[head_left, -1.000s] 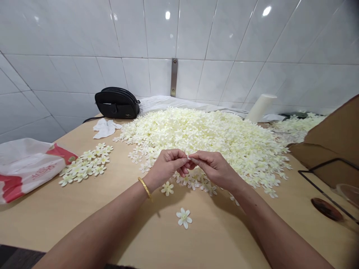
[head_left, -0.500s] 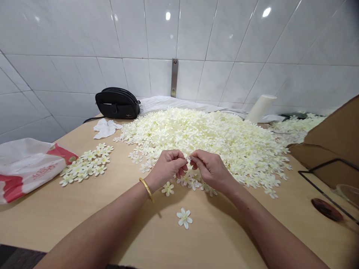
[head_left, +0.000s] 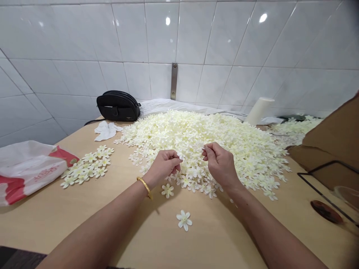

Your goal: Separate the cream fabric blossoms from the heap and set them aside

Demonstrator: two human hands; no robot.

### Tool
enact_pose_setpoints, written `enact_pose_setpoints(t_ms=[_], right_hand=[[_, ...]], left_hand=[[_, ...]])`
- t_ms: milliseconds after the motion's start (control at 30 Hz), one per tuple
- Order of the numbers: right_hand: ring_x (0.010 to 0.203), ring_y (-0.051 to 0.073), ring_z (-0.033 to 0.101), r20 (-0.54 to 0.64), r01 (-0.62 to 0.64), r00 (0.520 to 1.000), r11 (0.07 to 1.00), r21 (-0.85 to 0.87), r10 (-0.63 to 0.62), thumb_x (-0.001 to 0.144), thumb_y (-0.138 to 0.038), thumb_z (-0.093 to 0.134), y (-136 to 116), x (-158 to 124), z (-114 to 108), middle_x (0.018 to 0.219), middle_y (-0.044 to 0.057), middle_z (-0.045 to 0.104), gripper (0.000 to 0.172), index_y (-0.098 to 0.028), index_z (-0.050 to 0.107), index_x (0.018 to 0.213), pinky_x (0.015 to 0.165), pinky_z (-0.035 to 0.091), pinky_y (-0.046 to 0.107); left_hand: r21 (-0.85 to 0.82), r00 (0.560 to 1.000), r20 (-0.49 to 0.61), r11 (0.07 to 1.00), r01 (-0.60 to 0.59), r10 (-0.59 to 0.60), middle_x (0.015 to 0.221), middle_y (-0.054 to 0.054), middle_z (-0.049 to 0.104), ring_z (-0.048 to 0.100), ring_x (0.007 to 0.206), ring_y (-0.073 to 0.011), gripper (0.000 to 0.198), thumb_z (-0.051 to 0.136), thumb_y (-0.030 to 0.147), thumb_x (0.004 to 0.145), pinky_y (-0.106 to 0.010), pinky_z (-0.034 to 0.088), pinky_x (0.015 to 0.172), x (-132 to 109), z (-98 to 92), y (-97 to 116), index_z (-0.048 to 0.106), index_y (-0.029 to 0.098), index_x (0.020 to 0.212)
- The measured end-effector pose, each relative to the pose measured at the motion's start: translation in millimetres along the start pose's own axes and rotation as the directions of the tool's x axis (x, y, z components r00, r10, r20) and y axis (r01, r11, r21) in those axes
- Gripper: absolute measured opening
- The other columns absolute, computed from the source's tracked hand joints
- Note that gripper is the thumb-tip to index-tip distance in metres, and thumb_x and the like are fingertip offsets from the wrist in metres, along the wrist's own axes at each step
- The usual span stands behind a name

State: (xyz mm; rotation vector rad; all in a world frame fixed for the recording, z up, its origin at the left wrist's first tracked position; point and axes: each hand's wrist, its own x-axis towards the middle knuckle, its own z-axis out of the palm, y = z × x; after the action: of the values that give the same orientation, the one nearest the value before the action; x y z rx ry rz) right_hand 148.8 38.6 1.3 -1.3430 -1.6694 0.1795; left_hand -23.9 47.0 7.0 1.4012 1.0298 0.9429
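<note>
Over the near edge of the flower pile, both grips are pinched narrow: left hand w/ thumb & forefinger tips pressed together, right hand likewise, the two pinches facing each other w/ a clear gap btwn them. Whatever sits in either pinch is too small to make out vs. the cream petals behind. Both hands are at the pile's front fringe; can't tell if they touch it. Gold bangle on the left wrist. Nearer than the pile, two strays lie on the bare desk: first loose flower just off the pile's edge by the left wrist, second loose flower further toward the viewer, btwn the forearms. Left of the pile: small flat batch of flowers, set apart from it, and beyond that a red-and-white plastic bag. At the pile's far-left corner: crumpled white cloth & black pouch by the tiled wall. Far-right of the pile: white roll, tilted. Right of the pile: brown cardboard and a dark oval obj..
</note>
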Motion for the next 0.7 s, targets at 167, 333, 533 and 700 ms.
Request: enact_pose_setpoints(t_ms=[167, 333, 533, 700], right_hand=[[0.063, 0.016, 0.047, 0.054, 0.331, 0.939, 0.852, -0.405, -0.339, 0.08, -0.012, 0.037, 7, -1, 3, 0.069, 0.007, 0.053, 0.017, -0.014, 0.053, 0.074, 0.059, 0.037, 0.026], [0.065, 0.017, 0.045, 0.305, 0.545, 0.838, 0.663, -0.513, -0.453, 0.073, -0.004, 0.041, 1, -2, 1, 0.067, 0.007, 0.053, 0.018, -0.014, 0.055, 0.068, 0.063, 0.032, 0.028], [0.066, 0.015, 0.046, 0.442, 0.583, 0.79, 0.746, -0.323, -0.425, 0.078, -0.013, 0.042, -4, -4, -1, 0.068, 0.005, 0.054, 0.015, -0.016, 0.054, 0.07, 0.066, 0.031, 0.028], [0.065, 0.015, 0.048, 0.306, 0.453, 0.867, 0.878, -0.154, -0.393, 0.08, -0.017, 0.042, 0, -4, 0, 0.069, 0.004, 0.056, 0.014, -0.018, 0.054, 0.073, 0.065, 0.034, 0.028]], left_hand=[[0.125, 0.995, -0.042, 0.988, 0.094, -0.089, 0.044, 0.002, 0.051, 0.034, 0.035, -0.0033, 0.013, 0.052, 0.019, 0.062, -0.017, 0.022, 0.035, 7, -16.0, 1, 0.046, 0.015, 0.052], [0.238, 0.977, -0.007, 0.949, 0.208, -0.213, 0.04, 0.001, 0.05, 0.03, 0.031, -0.0031, 0.011, 0.052, 0.017, 0.059, -0.018, 0.02, 0.034, 9, -27.0, 6, 0.048, 0.014, 0.049], [0.273, 0.977, -0.027, 0.939, 0.21, -0.211, 0.039, 0.002, 0.049, 0.03, 0.03, -0.0031, 0.004, 0.054, 0.015, 0.055, -0.017, 0.018, 0.033, 10, -35.5, 6, 0.051, 0.013, 0.051], [0.303, 0.981, -0.167, 0.942, 0.144, -0.096, 0.04, 0.002, 0.048, 0.032, 0.032, -0.0038, 0.008, 0.056, 0.019, 0.056, -0.017, 0.021, 0.034, 12, -36.8, 6, 0.05, 0.014, 0.055]])
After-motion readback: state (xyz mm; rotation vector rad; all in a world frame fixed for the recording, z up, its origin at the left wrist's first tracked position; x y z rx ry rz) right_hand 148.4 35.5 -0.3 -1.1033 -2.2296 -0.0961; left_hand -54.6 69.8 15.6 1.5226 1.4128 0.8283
